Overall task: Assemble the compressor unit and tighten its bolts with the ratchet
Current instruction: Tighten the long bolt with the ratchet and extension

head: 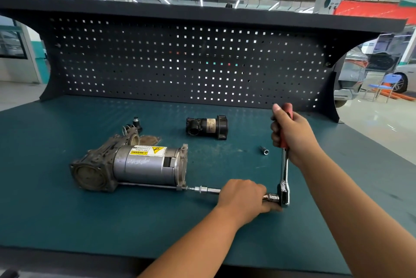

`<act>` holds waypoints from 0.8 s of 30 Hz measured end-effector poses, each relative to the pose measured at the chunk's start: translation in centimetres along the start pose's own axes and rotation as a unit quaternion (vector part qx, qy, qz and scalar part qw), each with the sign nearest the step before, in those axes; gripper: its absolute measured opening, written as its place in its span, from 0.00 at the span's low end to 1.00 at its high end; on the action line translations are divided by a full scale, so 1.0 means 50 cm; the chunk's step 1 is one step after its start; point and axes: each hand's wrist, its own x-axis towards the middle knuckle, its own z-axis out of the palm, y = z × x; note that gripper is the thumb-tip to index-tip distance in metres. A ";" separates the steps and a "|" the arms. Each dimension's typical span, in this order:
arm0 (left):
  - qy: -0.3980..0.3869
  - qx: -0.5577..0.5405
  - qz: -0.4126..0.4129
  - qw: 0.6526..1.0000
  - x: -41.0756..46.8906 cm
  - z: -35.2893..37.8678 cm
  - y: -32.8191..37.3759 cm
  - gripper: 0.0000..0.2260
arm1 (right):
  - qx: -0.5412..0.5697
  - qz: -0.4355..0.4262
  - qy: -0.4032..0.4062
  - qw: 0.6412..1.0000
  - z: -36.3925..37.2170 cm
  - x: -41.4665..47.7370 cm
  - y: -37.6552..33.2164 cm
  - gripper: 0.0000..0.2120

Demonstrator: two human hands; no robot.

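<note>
The teal-topped workbench (90, 221) stood before a perforated back panel (180, 63). The compressor unit (135, 165) lay on its side at centre-left of the bench, motor end toward the right. A separate black cylindrical part (207, 128) lay behind it, well apart.

The right hand (290, 136) was wrapped round the red grip of the ratchet (284, 174), whose handle pointed away from the person. The left hand (243, 196) was curled over the extension bar (209, 190) just beside the ratchet head. The bar ran level to the head of a long through bolt (148, 185) along the unit's near side. A loose socket (263, 150) lay near the ratchet handle.

This looked like the bolt-tightening step, with the black part not yet fitted. The next move probably called for swinging the handle while the left hand kept the bar in line with the bolt.
</note>
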 end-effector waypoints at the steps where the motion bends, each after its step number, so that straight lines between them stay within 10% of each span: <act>1: 0.002 0.004 0.002 1.000 0.000 0.000 0.000 0.28 | 0.002 0.014 0.000 1.000 -0.001 0.006 0.006 0.15; 13: 0.040 0.018 0.004 0.999 -0.007 0.002 0.002 0.26 | 0.016 0.087 0.007 0.996 0.013 0.032 0.035 0.13; 24: 0.033 -0.006 -0.018 0.999 -0.014 -0.005 0.009 0.11 | -0.073 -0.331 0.029 0.940 0.014 -0.242 0.014 0.12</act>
